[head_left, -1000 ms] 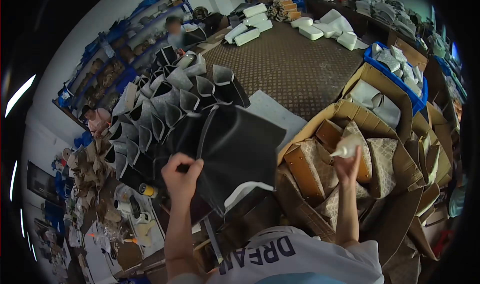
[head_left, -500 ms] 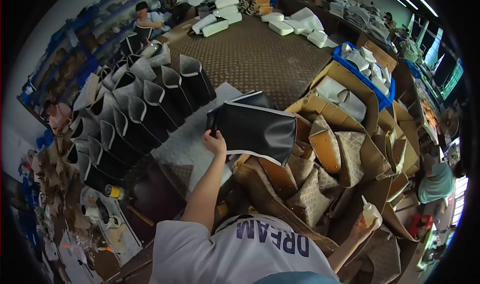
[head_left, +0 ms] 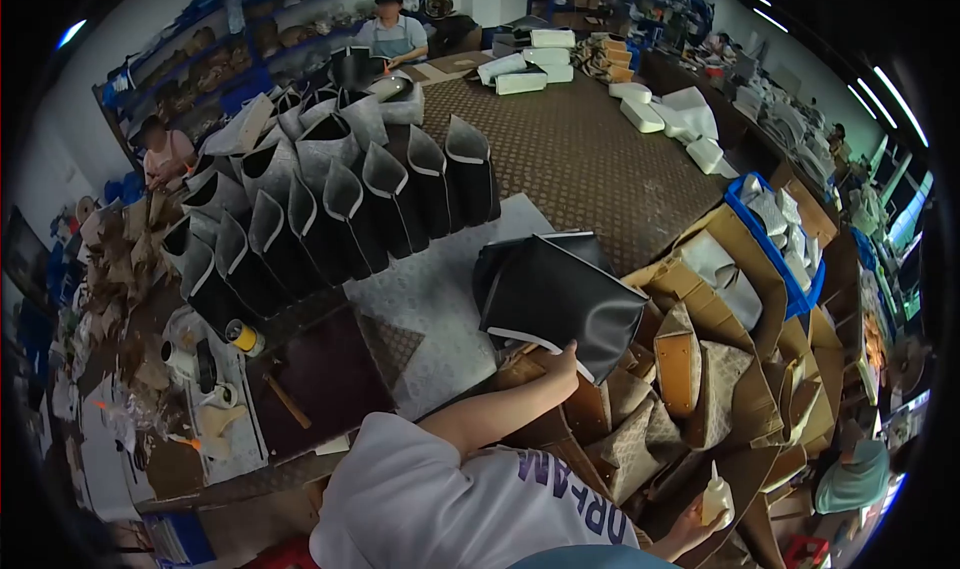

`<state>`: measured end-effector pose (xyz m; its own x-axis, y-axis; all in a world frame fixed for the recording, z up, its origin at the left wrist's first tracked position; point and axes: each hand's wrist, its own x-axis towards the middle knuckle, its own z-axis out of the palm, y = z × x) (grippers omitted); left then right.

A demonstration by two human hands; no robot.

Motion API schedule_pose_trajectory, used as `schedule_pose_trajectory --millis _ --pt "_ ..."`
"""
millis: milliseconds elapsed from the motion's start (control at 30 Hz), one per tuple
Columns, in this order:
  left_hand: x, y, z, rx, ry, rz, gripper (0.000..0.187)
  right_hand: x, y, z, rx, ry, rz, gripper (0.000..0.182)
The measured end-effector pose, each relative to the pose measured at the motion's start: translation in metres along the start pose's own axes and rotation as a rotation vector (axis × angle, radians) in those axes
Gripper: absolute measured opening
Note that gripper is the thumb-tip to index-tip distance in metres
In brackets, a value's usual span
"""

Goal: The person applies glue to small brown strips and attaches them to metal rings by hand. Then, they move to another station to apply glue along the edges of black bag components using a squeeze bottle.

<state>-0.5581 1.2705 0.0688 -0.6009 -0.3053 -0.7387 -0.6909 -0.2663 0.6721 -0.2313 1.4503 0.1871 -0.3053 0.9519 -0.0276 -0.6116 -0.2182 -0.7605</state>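
Note:
My left hand [head_left: 562, 369] grips the near edge of a black sheet piece [head_left: 565, 294] with pale edging, its thumb on top. That piece lies over the table corner, and another black piece shows behind it. Low on the right, my right hand [head_left: 690, 531] is closed around a small squeeze bottle [head_left: 716, 499] with its nozzle pointing up. Rows of upright black pieces with grey linings [head_left: 385, 204] stand to the left of the black piece.
Cardboard boxes [head_left: 735, 369] with patterned tan pieces [head_left: 720, 384] stand at the right. Behind them is a blue crate [head_left: 740, 209]. A hammer [head_left: 287, 399] and a yellow-labelled can [head_left: 243, 337] are at the left. Two people sit beyond the upright pieces; another is at the right edge.
My left hand has moved from the black piece's left end to its near edge, and the piece has turned and bent. The view has shifted too. The bottle remains in my right hand.

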Motion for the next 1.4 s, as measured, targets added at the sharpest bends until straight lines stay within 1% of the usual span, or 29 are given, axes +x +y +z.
schedule_pose_trajectory --millis 67,133,200,267,300,367,400,433,467,533,567,633,667,733,767,800,833,867,933,967,1000,1033,1067,1100,1167,1200,1267,1300,1400 --pt "0.007 -0.005 -0.005 -0.092 -0.348 0.077 0.059 0.007 0.004 0.011 -0.004 -0.04 0.01 0.073" --pt "-0.037 -0.005 -0.01 -0.602 -0.628 0.384 0.037 0.012 0.009 0.024 -0.001 -0.086 0.024 0.072" --pt "-0.027 0.022 -0.011 -0.526 -1.118 -0.096 0.026 0.019 0.017 0.038 0.001 -0.135 0.043 0.071" --pt "-0.052 0.069 -0.013 -0.376 -1.103 -0.006 0.023 0.025 0.023 0.053 -0.007 -0.188 0.069 0.071" --pt "-0.044 0.088 -0.014 -0.375 -1.221 -0.01 0.023 0.028 0.028 0.058 -0.009 -0.214 0.087 0.07" --pt "-0.069 0.154 -0.042 -0.598 -1.308 0.022 0.023 0.034 0.042 0.075 -0.013 -0.279 0.121 0.07" --pt "-0.056 0.175 -0.054 -0.699 -1.346 0.075 0.026 0.037 0.049 0.083 -0.014 -0.312 0.143 0.069" --pt "-0.087 0.21 -0.085 -0.811 -1.367 -0.023 0.038 0.039 0.058 0.092 -0.016 -0.344 0.169 0.069" --pt "-0.098 0.231 -0.116 -0.852 -1.363 0.064 0.043 0.042 0.068 0.101 -0.022 -0.381 0.2 0.069" --pt "-0.119 0.254 -0.169 -1.037 -1.309 0.165 0.042 0.044 0.09 0.121 -0.029 -0.458 0.264 0.068" --pt "-0.121 0.257 -0.184 -1.119 -1.281 0.164 0.037 0.043 0.102 0.134 -0.031 -0.503 0.294 0.068" --pt "-0.081 0.253 -0.2 -1.056 -1.168 0.25 0.028 0.042 0.122 0.154 -0.03 -0.592 0.349 0.067" --pt "-0.073 0.255 -0.209 -1.068 -1.164 0.176 0.023 0.041 0.13 0.165 -0.034 -0.642 0.374 0.067" --pt "-0.07 0.248 -0.243 -1.071 -1.075 0.232 0.02 0.037 0.149 0.19 -0.019 -0.749 0.429 0.066" --pt "-0.085 0.247 -0.266 -1.069 -0.974 0.26 0.02 0.033 0.157 0.204 0.005 -0.808 0.455 0.066" --pt "-0.071 0.24 -0.29 -1.089 -1.05 0.24 0.021 0.029 0.167 0.219 0.031 -0.864 0.483 0.066" --pt "-0.05 0.23 -0.313 -1.16 -1.029 0.287 0.022 0.018 0.173 0.239 0.055 -0.913 0.502 0.065" --pt "-0.068 0.235 -0.336 -1.162 -0.883 0.255 0.024 -0.013 0.166 0.27 0.019 -0.933 0.514 0.064" --pt "-0.065 0.228 -0.372 -1.208 -0.734 0.401 0.026 -0.031 0.188 0.301 0.111 -0.975 0.484 0.072" --pt "-0.059 0.221 -0.389 -1.254 -0.773 0.477 0.026 -0.042 0.193 0.316 0.134 -1.018 0.517 0.074" --pt "-0.047 0.214 -0.405 -1.238 -0.717 0.517 0.026 -0.048 0.205 0.327 0.109 -1.033 0.513 0.071" --pt "-0.041 0.206 -0.417 -1.205 -0.697 0.532 0.026 -0.055 0.216 0.339 0.083 -1.051 0.517 0.067" --pt "-0.038 0.197 -0.425 -1.174 -0.67 0.547 0.027 -0.075 0.208 0.361 -0.035 -1.072 0.456 0.073" --pt "-0.038 0.19 -0.428 -1.125 -0.596 0.478 0.022 -0.101 0.195 0.382 -0.159 -1.091 0.4 0.079" --pt "-0.007 0.148 -0.434 -1.067 -0.463 0.372 0.013 -0.137 0.194 0.405 -0.204 -1.115 0.32 0.082" --pt "-0.014 0.139 -0.426 -0.993 -0.335 0.377 0.009 -0.147 0.203 0.413 -0.138 -1.14 0.373 0.082" --pt "-0.027 0.126 -0.421 -1.022 -0.284 0.291 0.016 -0.166 0.221 0.425 -0.067 -1.156 0.514 0.08" --pt "-0.023 0.114 -0.421 -1.043 -0.345 0.313 0.026 -0.177 0.225 0.43 -0.079 -1.184 0.548 0.076" --pt "-0.032 0.101 -0.42 -1.086 -0.59 0.406 0.034 -0.201 0.245 0.436 -0.106 -1.187 0.594 0.072"
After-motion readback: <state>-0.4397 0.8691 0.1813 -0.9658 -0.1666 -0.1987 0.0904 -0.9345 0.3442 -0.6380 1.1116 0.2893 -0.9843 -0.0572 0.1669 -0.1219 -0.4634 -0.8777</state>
